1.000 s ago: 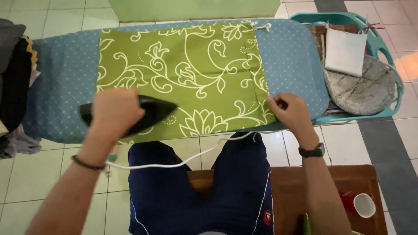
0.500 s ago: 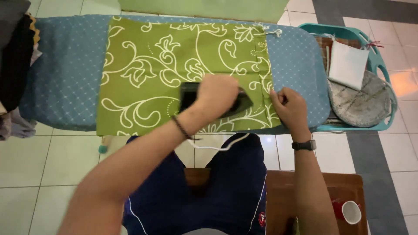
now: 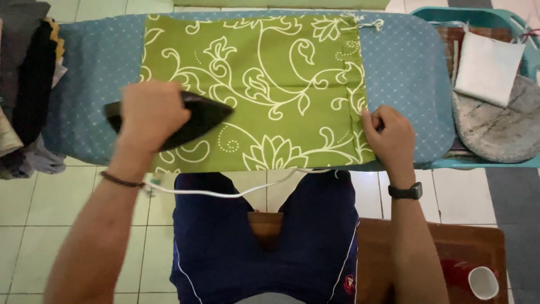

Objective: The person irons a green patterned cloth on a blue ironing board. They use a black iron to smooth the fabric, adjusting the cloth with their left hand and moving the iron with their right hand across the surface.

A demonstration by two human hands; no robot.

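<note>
Your left hand (image 3: 151, 112) is wrapped around the handle of a black iron (image 3: 188, 118), gripping it firmly. The iron lies flat on the green cloth (image 3: 253, 90), near the cloth's lower left corner, with its pointed nose aimed toward the cloth's middle. A white cord (image 3: 225, 191) trails from below that corner, sagging along the cloth's near edge and across your lap. A dark bracelet (image 3: 119, 180) circles your left wrist.

Your right hand (image 3: 391, 138) sits at the cloth's lower right corner, fingers curled shut and pinching the cloth's right hem, holding it against the board. A black watch (image 3: 406, 191) rides on that wrist.

The green cloth, printed with pale floral scrolls, lies spread flat over a blue dotted ironing board (image 3: 405, 62), which shows on both sides of the cloth. A knotted drawstring (image 3: 368, 22) pokes out at the cloth's upper right corner.

To the right of the cloth, past the end of the board, a teal basket (image 3: 484, 14) holds a folded white piece (image 3: 486, 67) resting on a grey round piece (image 3: 500, 126). To the left of the cloth, a pile of dark clothes (image 3: 28, 84) hangs off the board's end. Below the cloth, lower right, a red cup (image 3: 478, 278) with a white inside stands on a brown wooden stool (image 3: 450, 247).
</note>
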